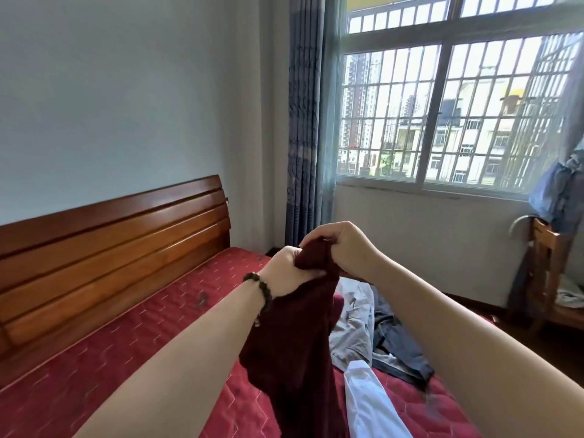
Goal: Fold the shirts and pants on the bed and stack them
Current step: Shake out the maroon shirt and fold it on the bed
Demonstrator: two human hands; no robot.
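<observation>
A dark maroon garment point(294, 349) hangs bunched in the air above the red mattress point(132, 358). My left hand point(286, 270), with a bead bracelet on the wrist, and my right hand point(344, 248) both grip its top edge, close together. Behind it on the bed lie a grey garment point(352, 324), dark blue-grey pants point(399, 349) and a white garment point(369, 403), all loose and crumpled. The maroon cloth hides part of that pile.
A wooden headboard point(104, 248) runs along the left against the wall. A barred window point(452, 105) and a blue curtain point(303, 121) are ahead. A wooden chair point(550, 279) with blue cloth draped over it stands at the right, past the bed's edge.
</observation>
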